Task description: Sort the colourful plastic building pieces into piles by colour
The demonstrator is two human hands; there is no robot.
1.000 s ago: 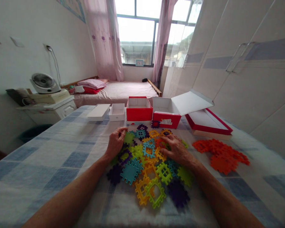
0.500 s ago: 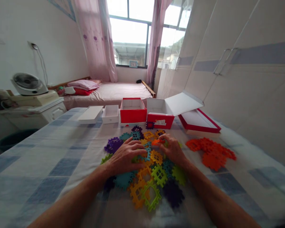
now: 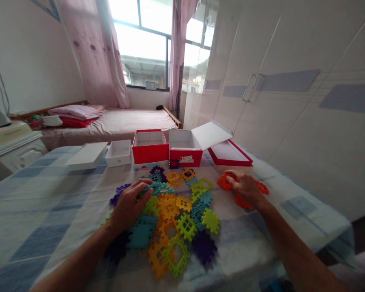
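A loose pile of toothed plastic interlocking tiles in yellow, lime green, teal and purple lies on the tablecloth. At the pile's left side, my left hand has its thumb and fingers closed about a teal interlocking tile, whose toothed end sticks out to the right. My right hand is over the separate orange heap on the right. Its fingertips pinch an orange interlocking tile at the heap's left edge. The palm covers part of that heap.
Behind the tiles stand a white lid, a small white box, an open red box, another red box with a raised white flap and a red-rimmed tray. A bed and wardrobe lie beyond.
My right hand has gone from the mixed pile to the orange heap on the right, along with an orange tile. My left hand has closed about a teal tile. The view has turned right.
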